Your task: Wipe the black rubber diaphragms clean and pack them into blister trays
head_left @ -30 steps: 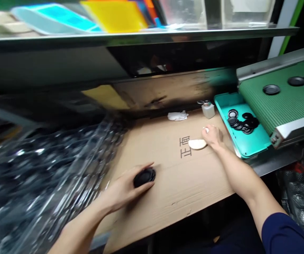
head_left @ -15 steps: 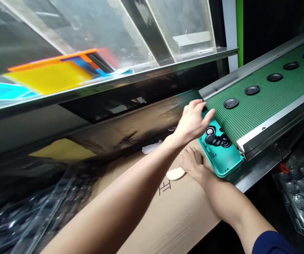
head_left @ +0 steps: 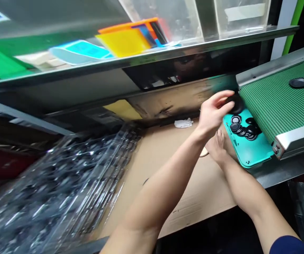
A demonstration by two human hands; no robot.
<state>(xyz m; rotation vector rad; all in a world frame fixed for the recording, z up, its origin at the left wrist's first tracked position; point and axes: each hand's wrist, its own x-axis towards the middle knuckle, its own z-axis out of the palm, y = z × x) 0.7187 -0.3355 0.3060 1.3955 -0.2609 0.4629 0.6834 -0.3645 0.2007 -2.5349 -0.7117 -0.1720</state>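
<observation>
My left hand [head_left: 214, 111] reaches across to the far end of a teal tray [head_left: 247, 157]. Its fingers curl around a blurred black round part [head_left: 236, 103] above the tray. Several more black discs [head_left: 244, 127] lie piled in the tray. Below my left forearm, my right hand [head_left: 218, 148] rests flat on the cardboard sheet [head_left: 167, 158] with its fingers stretched out. A beige pad [head_left: 204, 152] peeks out at its left edge. Part of that hand is hidden by my left arm.
A green conveyor belt [head_left: 273, 102] ends over the tray and carries one black disc [head_left: 299, 82]. Clear plastic blister trays [head_left: 61, 183] are stacked on the left. A crumpled white cloth [head_left: 183, 123] lies at the back. A metal shelf [head_left: 167, 53] overhangs.
My left hand left the near cardboard and swung right to the teal tray, where it now grips a black part. My right hand stayed by the beige pad. The view shifted.
</observation>
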